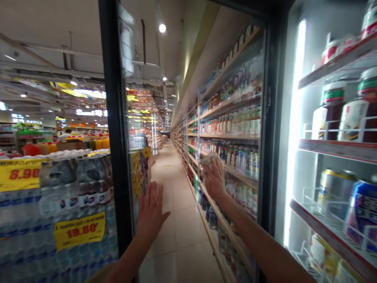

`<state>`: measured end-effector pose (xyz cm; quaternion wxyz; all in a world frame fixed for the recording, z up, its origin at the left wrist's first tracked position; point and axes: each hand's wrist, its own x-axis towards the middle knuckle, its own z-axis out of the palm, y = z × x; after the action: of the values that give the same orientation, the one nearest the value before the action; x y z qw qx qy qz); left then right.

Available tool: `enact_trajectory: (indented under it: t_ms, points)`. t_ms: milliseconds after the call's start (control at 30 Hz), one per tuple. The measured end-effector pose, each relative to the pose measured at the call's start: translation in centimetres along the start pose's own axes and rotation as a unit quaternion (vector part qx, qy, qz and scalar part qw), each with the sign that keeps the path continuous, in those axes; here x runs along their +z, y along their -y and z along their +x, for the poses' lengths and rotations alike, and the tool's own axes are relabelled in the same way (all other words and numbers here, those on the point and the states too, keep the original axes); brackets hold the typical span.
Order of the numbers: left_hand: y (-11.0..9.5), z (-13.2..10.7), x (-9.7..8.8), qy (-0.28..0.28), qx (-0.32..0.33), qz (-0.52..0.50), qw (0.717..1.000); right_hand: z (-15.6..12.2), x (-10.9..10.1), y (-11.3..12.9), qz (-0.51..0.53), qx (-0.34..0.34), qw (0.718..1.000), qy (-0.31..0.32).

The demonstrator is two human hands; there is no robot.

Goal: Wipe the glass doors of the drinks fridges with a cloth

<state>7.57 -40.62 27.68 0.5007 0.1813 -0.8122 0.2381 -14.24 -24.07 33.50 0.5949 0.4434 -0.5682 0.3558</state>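
Note:
In front of me stands an opened fridge door with a dark frame [113, 118] and a glass pane [173, 220]. My left hand [151, 206] is raised at the pane's left side, fingers stretched out and nothing in it; whether the palm touches the glass I cannot tell. Further right, my right hand [215, 179] presses a pale crumpled cloth [208, 158] against the glass, its fingers laid over it. Shelves of bottles and an aisle show in the pane; which parts are mirrored I cannot tell.
At right, lit fridge shelves [335, 146] with wire rails hold bottles [357, 114] and cans [335, 184]. Stacked bottle packs [76, 200] with yellow price signs [80, 231] stand left of the door. A person [65, 135] is far back at left.

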Motion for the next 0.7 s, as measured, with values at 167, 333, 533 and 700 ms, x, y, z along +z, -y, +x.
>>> enact_trajectory:
  t_ms: [167, 333, 533, 700]
  points:
    - [-0.1, 3.0, -1.9, 0.004, 0.016, -0.015, 1.000, -1.0, 0.0, 1.7, 0.014, -0.064, 0.995, 0.073]
    - [0.0, 6.7, -3.4, 0.003, 0.004, -0.004, 1.000, -0.7, -2.6, -6.4, -0.033, 0.169, 0.983, -0.064]
    - [0.1, 6.5, -3.2, 0.000, 0.003, -0.005, 1.000, 1.6, -1.4, -5.1, -0.031, 0.153, 0.984, -0.084]
    - [0.0, 6.7, -3.3, 0.009, -0.004, -0.007, 1.000, 1.5, -0.9, -1.3, 0.024, -0.127, 0.989, 0.078]
